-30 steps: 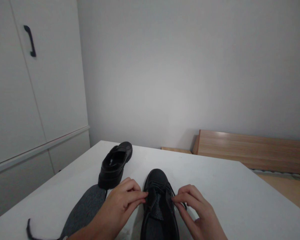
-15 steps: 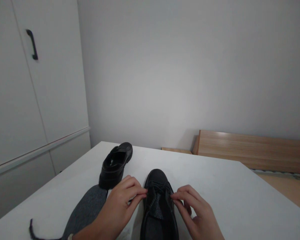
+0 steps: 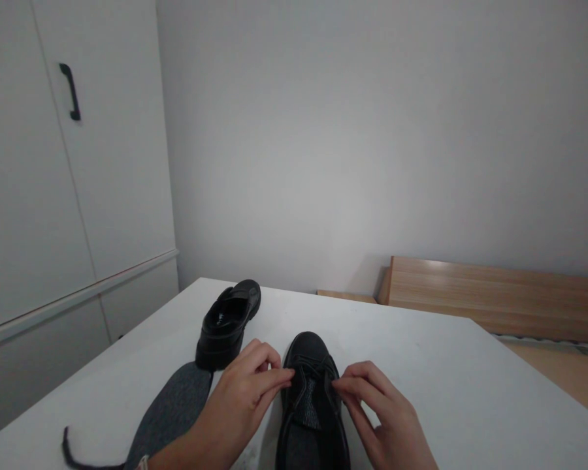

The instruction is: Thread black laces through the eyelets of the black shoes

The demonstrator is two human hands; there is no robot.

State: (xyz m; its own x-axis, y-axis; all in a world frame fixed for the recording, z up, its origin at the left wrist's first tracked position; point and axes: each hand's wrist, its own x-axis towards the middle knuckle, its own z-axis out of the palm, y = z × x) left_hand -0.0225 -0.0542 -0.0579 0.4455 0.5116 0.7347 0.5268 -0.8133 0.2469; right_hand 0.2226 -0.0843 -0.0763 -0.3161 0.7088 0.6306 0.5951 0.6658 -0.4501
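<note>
A black shoe (image 3: 310, 356) stands on the white table (image 3: 445, 385) right in front of me, toe pointing away. My left hand (image 3: 242, 401) pinches at the left side of its lacing, fingers pressed together. My right hand (image 3: 379, 411) pinches at the right side of the lacing in the same way. The thin black lace between the fingers is barely visible. A second black shoe (image 3: 228, 323) lies further back on the left, without a hand near it.
A grey insole (image 3: 169, 414) lies flat on the table left of my left arm. A loose black lace (image 3: 76, 457) curls near the table's front left corner. White cupboard doors (image 3: 53, 196) stand to the left, light wooden boards (image 3: 494, 294) behind the table at right.
Both hands have crept slightly up and inward along the lacing of the near shoe. The view has shifted a little to the left.
</note>
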